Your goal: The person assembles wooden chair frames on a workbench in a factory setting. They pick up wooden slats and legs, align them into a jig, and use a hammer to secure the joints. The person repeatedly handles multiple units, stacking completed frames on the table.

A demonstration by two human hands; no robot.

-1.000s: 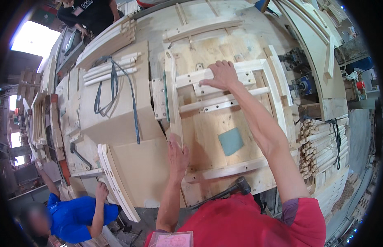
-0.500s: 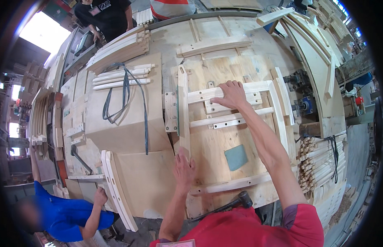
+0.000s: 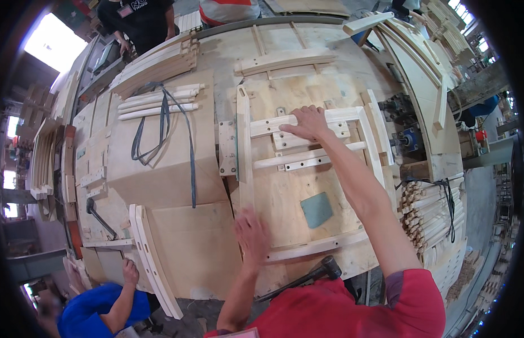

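Note:
A pale wooden frame of rails and posts lies before me on a plywood board (image 3: 284, 219). My right hand (image 3: 310, 124) presses on its upper rail (image 3: 264, 127), fingers curled over the far edge and thumb on the near side. My left hand (image 3: 252, 236), slightly blurred, is beside the lower end of the left post (image 3: 245, 146), fingers stretched out and apart; contact with the post is unclear. Between the posts runs a round rung (image 3: 279, 161), close to drilled wooden blocks (image 3: 304, 163). A curved rail (image 3: 318, 247) forms the near side. A green pad (image 3: 316, 210) lies on the board.
A black-headed mallet (image 3: 329, 267) lies at the near table edge. Bundled sticks (image 3: 428, 214) stand at right, clamps (image 3: 408, 139) beyond the frame. Strapped rods (image 3: 160, 101) and cardboard (image 3: 177, 169) are at left. A person in blue (image 3: 104, 310) works at the lower left, near curved slats (image 3: 152, 253).
My left hand has drawn slightly back toward me and right from the post's lower end. My right hand stays on the rail. The person in blue has shifted lower, and the view has shifted slightly.

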